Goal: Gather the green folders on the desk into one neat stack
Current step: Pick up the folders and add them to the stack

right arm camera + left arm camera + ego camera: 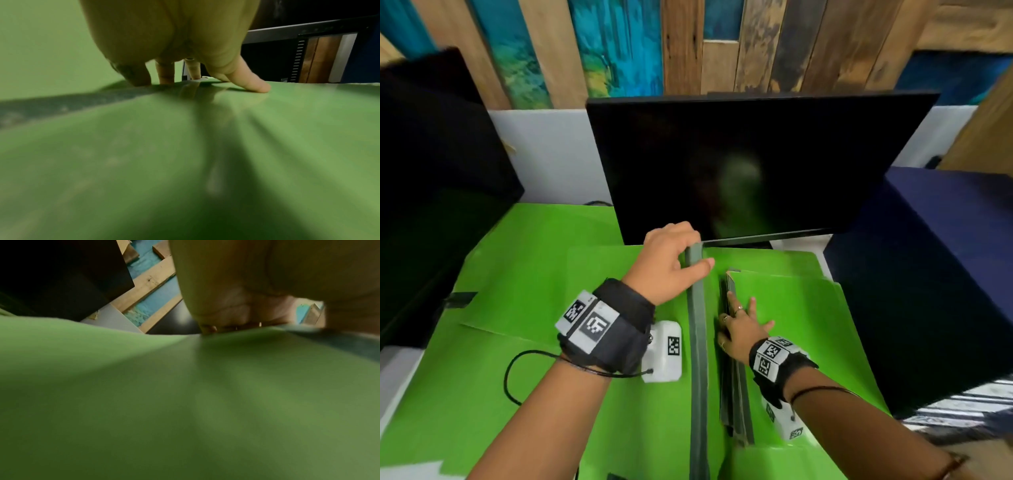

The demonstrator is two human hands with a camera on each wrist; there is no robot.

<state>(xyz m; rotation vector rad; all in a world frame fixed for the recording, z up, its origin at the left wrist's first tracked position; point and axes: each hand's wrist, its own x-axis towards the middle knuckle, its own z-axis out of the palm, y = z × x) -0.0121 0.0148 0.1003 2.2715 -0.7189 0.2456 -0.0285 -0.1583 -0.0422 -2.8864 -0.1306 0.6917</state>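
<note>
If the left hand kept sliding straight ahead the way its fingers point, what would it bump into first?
Most likely the black monitor. The left hand grips the grey spine of a green folder right below the screen's lower edge, though depth is hard to judge.

Head view high, facing down over desk; both wrist views low, skimming green folders [791, 308], close behind hands

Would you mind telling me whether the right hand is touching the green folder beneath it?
Touching. In the right wrist view, the right hand has its thumb tip pressed flat on the green folder, with no gap beneath it.
</note>
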